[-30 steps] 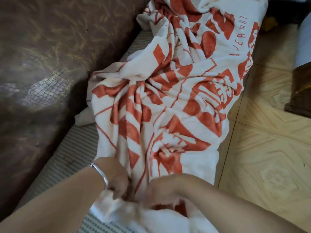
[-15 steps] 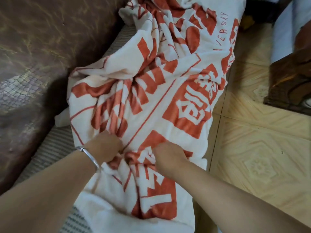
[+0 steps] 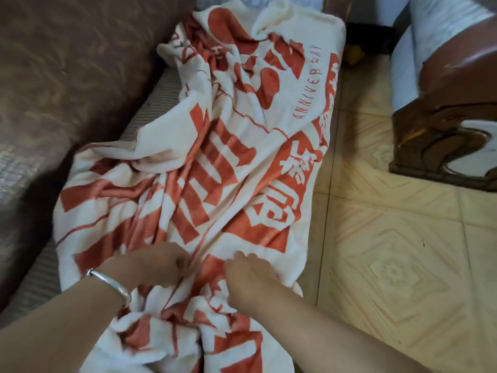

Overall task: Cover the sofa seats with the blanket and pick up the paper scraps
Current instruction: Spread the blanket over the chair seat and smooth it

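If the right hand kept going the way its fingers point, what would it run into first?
The blanket: the right hand lies on it, aimed up and slightly left, so the bunched crease just ahead likely comes first.

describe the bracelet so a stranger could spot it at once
Find the brown sofa on the left, with the white and orange blanket along its seat. Two hands hold the blanket's near end; the bracelet circles the wrist of the left hand. It is the only silver thing; the right hand wears none.
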